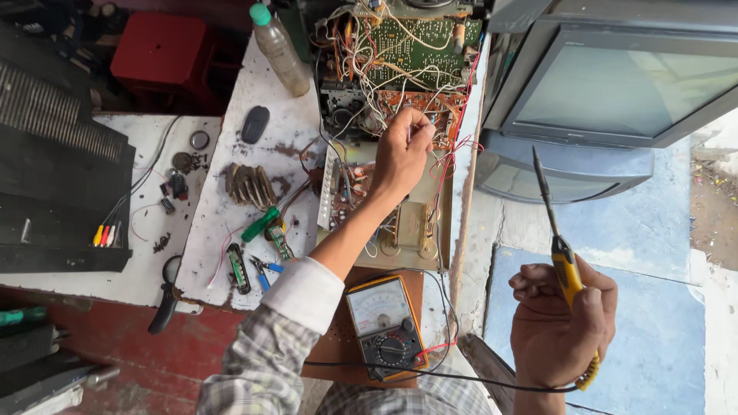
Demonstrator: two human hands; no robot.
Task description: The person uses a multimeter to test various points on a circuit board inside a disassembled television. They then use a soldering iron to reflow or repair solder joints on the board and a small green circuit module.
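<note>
Our left hand [401,150] reaches over the opened chassis at the far edge of the desk [231,138], and its fingers are pinched together on something small at the brown circuit board [419,107], among many loose wires [369,61]; what exactly they pinch we cannot tell. Our right hand [561,323] is closed in a fist around the yellow handle of a soldering iron [555,230], held off the desk beyond its right edge, tip pointing up toward the television [607,84].

We think the risks are these: the hot tip could touch the television case or our sleeve, and its cable [430,373], which lies over the analog multimeter [384,327] at the near edge, could drag the meter down. The left fingers could also pull a thin wire loose.
</note>
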